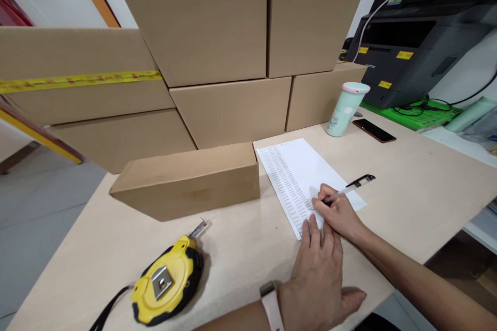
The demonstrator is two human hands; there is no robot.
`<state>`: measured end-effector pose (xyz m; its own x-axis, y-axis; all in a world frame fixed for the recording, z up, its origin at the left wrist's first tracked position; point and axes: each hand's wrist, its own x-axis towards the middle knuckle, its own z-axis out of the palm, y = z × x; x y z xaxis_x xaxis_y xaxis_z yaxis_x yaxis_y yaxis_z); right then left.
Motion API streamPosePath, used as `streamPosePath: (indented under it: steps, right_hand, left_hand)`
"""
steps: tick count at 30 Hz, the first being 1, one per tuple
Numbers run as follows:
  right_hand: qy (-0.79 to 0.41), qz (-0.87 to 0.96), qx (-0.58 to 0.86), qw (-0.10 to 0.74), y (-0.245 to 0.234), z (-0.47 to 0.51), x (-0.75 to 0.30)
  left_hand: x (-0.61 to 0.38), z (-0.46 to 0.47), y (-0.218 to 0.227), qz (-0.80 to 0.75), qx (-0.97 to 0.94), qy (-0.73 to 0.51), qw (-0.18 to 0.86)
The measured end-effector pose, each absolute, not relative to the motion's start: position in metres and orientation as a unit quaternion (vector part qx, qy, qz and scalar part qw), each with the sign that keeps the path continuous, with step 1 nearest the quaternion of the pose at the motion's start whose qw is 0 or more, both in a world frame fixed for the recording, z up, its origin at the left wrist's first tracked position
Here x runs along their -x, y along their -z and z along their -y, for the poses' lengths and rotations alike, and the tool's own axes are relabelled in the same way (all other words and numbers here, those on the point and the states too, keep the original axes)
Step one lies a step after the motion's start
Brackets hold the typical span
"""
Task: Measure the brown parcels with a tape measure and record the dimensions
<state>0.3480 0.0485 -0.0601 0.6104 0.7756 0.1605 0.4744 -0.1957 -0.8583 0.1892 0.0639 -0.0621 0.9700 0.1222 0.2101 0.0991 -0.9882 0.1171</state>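
My right hand (337, 213) grips a pen (349, 187) with a clear barrel and black cap end, its tip at the printed columns on a white sheet of paper (314, 165). Flat on the lower edge of that sheet lies my left hand (316, 269), fingers stretched out, with a pale watch strap on the wrist. The two hands touch or overlap slightly. To the left, a yellow and black tape measure (169, 282) rests on the table, a short end of its blade sticking out. A long, low cardboard box (194, 186) sits between it and the stacked boxes.
Large cardboard boxes (233, 111) are stacked along the back and left, one banded with yellow tape (81, 80). A mint tumbler (347, 108) and a phone (375, 130) stand and lie on the table (419, 186) at right. Behind them is a black printer (411, 46).
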Motion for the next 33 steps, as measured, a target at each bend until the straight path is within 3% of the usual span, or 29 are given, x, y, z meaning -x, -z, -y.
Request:
streamPosePath:
  steps: [33]
  right_hand:
    - [-0.149, 0.395, 0.765, 0.486, 0.0600, -0.0476, -0.3508]
  left_hand:
    - [-0.1891, -0.0651, 0.0628, -0.046, -0.991, -0.099, 0.077]
